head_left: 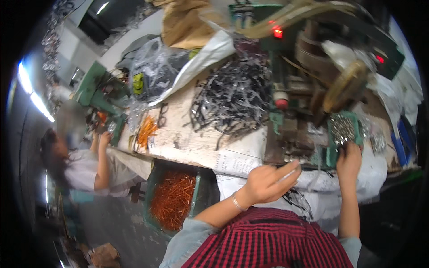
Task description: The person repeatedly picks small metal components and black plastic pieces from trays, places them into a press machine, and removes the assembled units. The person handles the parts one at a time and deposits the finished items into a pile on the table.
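Note:
My left hand (270, 183) is in front of the green machine (286, 129) at the bench's front edge. Its thumb and fingers come together around something thin and pale, too blurred to name. My right hand (349, 161) reaches into a small green tray (332, 154) of tiny shiny metal parts (342, 128). Its fingertips are bunched at the parts, and what they hold is hidden. Left of the machine, a heap of thin black and clear strips (234, 100) covers part of the bench (178, 138).
Below the bench edge stands a green bin (196, 196) of thin copper-orange pieces. More orange pieces (146, 130) lie on the bench beside dark loops (162, 115). Clear bags (156, 67) sit behind. A co-worker (89, 165) works at another green machine (91, 87) at left.

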A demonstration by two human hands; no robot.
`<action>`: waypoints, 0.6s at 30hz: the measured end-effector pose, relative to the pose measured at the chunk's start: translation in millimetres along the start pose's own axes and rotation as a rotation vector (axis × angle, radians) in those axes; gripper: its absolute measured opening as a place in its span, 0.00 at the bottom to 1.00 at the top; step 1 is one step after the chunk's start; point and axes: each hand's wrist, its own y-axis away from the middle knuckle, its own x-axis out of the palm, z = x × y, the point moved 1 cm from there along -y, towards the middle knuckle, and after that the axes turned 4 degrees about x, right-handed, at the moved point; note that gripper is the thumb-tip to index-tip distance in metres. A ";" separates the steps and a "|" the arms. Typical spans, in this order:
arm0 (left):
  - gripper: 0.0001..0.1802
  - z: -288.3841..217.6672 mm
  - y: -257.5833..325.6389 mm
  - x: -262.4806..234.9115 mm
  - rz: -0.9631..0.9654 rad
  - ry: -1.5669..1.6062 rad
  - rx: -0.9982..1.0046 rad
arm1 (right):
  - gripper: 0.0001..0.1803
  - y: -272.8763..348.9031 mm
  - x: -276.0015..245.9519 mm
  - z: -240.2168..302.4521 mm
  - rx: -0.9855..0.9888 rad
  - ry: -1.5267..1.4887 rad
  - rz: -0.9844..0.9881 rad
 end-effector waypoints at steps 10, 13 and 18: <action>0.04 224.9 89.7 -141.6 -0.074 -0.686 -0.824 | 0.08 -12.9 -0.3 12.0 0.231 -0.556 -0.016; 0.11 275.3 89.4 -126.1 0.154 -0.879 -1.159 | 0.09 -21.0 9.4 18.6 0.211 -0.487 0.011; 0.24 312.9 98.8 -104.3 0.444 -0.480 -1.500 | 0.11 6.0 15.3 -29.0 0.224 -0.410 -0.017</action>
